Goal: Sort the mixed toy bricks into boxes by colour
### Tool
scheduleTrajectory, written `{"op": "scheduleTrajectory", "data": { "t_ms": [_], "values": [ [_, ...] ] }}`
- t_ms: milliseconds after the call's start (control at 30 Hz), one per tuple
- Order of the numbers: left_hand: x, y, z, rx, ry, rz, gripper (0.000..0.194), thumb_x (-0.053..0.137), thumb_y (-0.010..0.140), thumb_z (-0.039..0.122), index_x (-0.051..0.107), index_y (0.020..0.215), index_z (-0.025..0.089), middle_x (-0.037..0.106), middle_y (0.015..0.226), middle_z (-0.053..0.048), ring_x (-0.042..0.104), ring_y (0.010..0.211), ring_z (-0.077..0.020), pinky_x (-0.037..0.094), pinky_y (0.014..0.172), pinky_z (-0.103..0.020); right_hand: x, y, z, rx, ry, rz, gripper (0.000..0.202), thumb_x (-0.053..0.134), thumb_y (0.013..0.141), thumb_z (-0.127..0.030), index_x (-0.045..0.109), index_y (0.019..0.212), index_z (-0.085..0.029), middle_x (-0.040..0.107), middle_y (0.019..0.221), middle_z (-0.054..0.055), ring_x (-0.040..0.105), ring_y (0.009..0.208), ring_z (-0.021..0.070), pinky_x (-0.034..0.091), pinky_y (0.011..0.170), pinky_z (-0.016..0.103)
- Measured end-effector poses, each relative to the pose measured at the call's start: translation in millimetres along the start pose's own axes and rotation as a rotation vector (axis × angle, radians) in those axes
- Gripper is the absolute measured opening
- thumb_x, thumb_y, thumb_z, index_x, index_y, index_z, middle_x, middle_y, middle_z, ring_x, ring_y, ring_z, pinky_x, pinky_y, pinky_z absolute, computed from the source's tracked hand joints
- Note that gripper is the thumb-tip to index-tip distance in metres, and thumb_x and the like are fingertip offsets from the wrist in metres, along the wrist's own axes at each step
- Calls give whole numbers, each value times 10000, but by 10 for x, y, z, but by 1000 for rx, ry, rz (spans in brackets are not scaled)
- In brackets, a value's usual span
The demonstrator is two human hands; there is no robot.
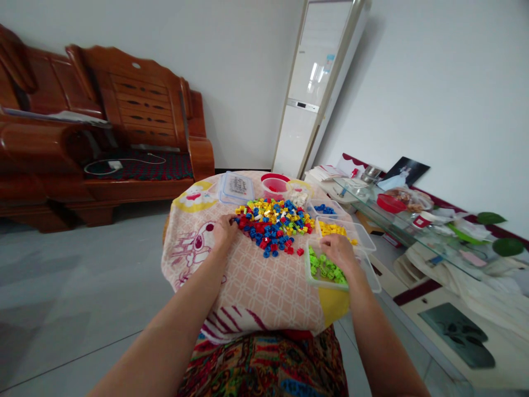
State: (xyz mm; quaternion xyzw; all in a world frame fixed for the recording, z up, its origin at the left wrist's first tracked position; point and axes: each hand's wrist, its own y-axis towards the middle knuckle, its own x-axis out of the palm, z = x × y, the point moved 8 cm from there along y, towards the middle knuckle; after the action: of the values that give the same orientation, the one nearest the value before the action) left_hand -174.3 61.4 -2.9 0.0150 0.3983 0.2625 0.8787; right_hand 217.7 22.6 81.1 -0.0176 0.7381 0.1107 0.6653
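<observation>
My left hand [225, 231] rests at the left edge of a mixed pile of toy building bricks [273, 220], its fingers curled together by some red and blue ones; what they grip is hidden. My right hand [339, 252] is over the border between the box of green bricks [326, 270] and the box of yellow bricks [333, 228]. Its fingers point down and press together, and anything in them is too small to make out. Behind these stands a box of blue bricks [324, 209].
A pink tub [275, 186], white bricks [298, 197] and a clear lid [236, 187] sit at the back of the cloth-covered round table [264, 292]. To the right is a cluttered glass-topped cabinet [430, 242]. A wooden sofa [140, 105] stands back left.
</observation>
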Motion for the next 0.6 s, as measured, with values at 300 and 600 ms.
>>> {"op": "scheduleTrajectory", "data": {
  "t_ms": [300,600],
  "values": [
    [20,17,-8,-18,23,-37,427,530,908,174,734,1282,185,738,1311,-120,689,1197,-272,522,1021,-348,175,494,-444,18,-3,-43,300,530,978,-175,828,1013,-180,806,1072,110,711,1032,220,453,832,262],
    [24,18,-24,-10,13,-10,403,543,897,175,747,1242,216,748,1278,-93,686,1187,-253,526,1004,-325,571,812,-396,71,-8,-120,310,592,889,-55,828,1018,-210,812,1111,83,732,1078,206,478,854,232]
  ]
}}
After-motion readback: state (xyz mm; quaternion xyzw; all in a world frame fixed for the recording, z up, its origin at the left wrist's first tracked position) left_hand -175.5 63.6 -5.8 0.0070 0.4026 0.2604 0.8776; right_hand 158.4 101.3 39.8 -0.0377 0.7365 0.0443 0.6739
